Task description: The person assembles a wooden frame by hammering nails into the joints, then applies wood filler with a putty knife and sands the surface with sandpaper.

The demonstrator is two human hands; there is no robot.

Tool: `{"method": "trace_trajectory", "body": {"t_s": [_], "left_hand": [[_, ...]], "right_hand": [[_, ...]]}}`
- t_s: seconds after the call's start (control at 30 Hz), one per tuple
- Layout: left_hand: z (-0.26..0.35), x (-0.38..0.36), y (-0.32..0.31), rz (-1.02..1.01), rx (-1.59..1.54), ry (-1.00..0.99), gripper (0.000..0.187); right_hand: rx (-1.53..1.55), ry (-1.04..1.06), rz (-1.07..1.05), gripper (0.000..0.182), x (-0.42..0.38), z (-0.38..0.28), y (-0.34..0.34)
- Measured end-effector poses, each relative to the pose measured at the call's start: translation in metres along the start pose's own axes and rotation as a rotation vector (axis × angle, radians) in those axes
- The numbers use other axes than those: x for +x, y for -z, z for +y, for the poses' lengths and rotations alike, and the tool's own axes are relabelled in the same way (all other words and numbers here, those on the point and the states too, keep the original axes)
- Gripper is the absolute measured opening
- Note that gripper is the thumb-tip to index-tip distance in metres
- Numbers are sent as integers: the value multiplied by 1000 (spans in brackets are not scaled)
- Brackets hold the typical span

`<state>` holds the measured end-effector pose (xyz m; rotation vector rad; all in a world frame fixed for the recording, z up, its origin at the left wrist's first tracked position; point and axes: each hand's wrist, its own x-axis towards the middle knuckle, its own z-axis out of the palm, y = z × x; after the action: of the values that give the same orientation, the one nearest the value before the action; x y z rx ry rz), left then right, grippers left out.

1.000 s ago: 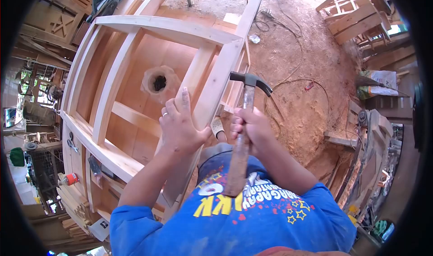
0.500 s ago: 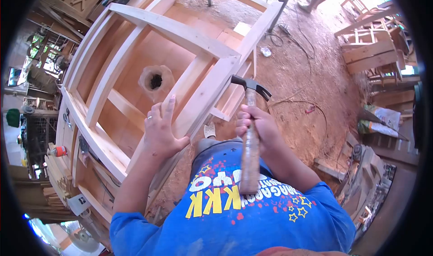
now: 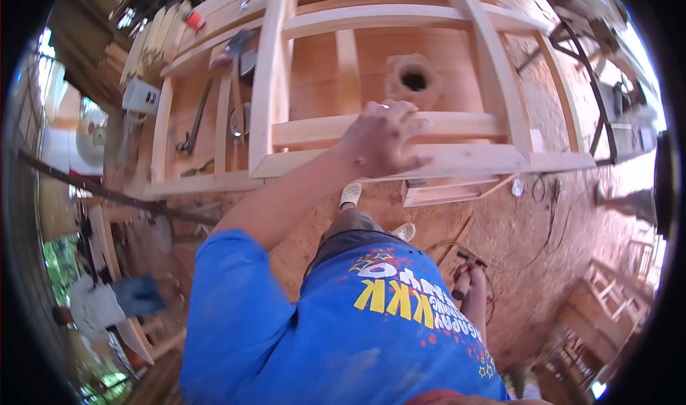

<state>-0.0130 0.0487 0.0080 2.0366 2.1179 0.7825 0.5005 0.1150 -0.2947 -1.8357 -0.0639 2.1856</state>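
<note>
My left hand (image 3: 380, 139) is at the front rail (image 3: 457, 161) of a pale wooden frame, its fingers spread and slightly blurred over the wood. A ring shows on one finger. Low at my right side, my right hand (image 3: 473, 276) is wrapped round a claw hammer (image 3: 463, 286), well away from the frame. The hammer's head points away from me, and its handle is partly covered by my fingers. Inside the frame lies a wooden panel (image 3: 314, 73) with a dark round hole (image 3: 413, 81) ringed by a pale rough patch.
Left of the frame, tools lie on a bench, among them a long bar-like tool (image 3: 198, 119) and pliers (image 3: 198, 168). A red can (image 3: 194, 21) and a white container (image 3: 141, 96) stand farther left. Another person's leg (image 3: 632, 205) shows at right, near wooden chairs (image 3: 618, 298).
The view has swung left, so the frame now lies straight ahead. My right hand has lowered the hammer from before my chest to my right side. My left hand stays at the frame.
</note>
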Motion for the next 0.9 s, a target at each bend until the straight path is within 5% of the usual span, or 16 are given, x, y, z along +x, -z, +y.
{"method": "trace_trajectory", "body": {"t_s": [0.17, 0.3, 0.4, 0.5, 0.63, 0.83, 0.9], "left_hand": [[-63, -16, 58, 373, -78, -120, 20], [-124, -9, 119, 369, -161, 159, 16], [-124, 38, 115, 160, -231, 69, 18], [-141, 99, 47, -135, -217, -52, 21], [-158, 159, -24, -593, 193, -1, 28], [-133, 179, -63, -606, 388, 267, 32], [-135, 178, -82, -564, 448, 271, 33]], "right_hand": [[-1032, 77, 268, 14, -14, 48, -6], [-1424, 42, 355, 13, -36, 90, -27], [-1352, 34, 395, 13, -50, 118, -62], [-1035, 84, 432, 12, -58, 143, -108], [-1006, 233, 473, 15, -81, 164, -136], [-1091, 251, 542, 38, -55, 232, -50], [-1028, 49, 567, 40, -52, 242, -23]]}}
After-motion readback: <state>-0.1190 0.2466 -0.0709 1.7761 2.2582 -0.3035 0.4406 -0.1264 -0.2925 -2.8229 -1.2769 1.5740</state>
